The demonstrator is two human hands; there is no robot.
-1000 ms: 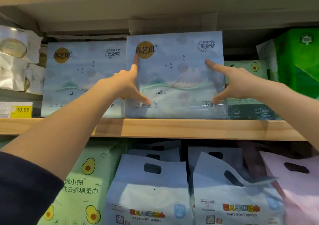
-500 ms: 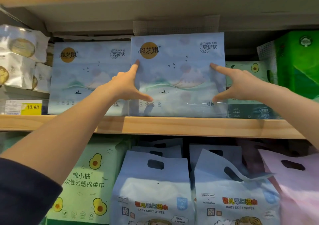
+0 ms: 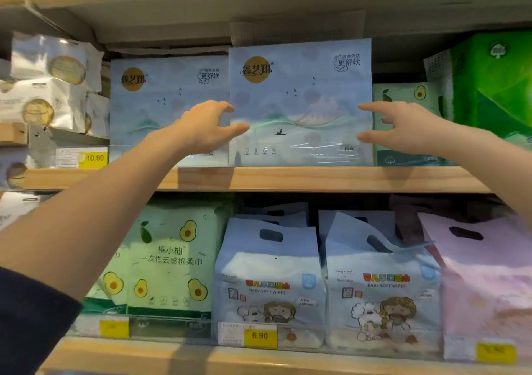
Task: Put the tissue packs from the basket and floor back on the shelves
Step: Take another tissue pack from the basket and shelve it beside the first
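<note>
While both hands hover at the pack, neither grips — left hand (image 3: 208, 125) and right hand (image 3: 403, 128) are spread, fingers loose, at its side edges. Pale blue tissue pack (image 3: 300, 101) stands upright on the upper shelf (image 3: 288, 179), flush at the front lip, touching a matching pack (image 3: 169, 107) to its left, avocado-print pack (image 3: 403, 98) to its right. Slim gap overhead. Gold circle logo, mountain print.

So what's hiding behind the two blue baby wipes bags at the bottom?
More blue bag tops with handle holes peek up behind the baby wipes bags. Their lower parts are covered; farther back is too dark.
</note>
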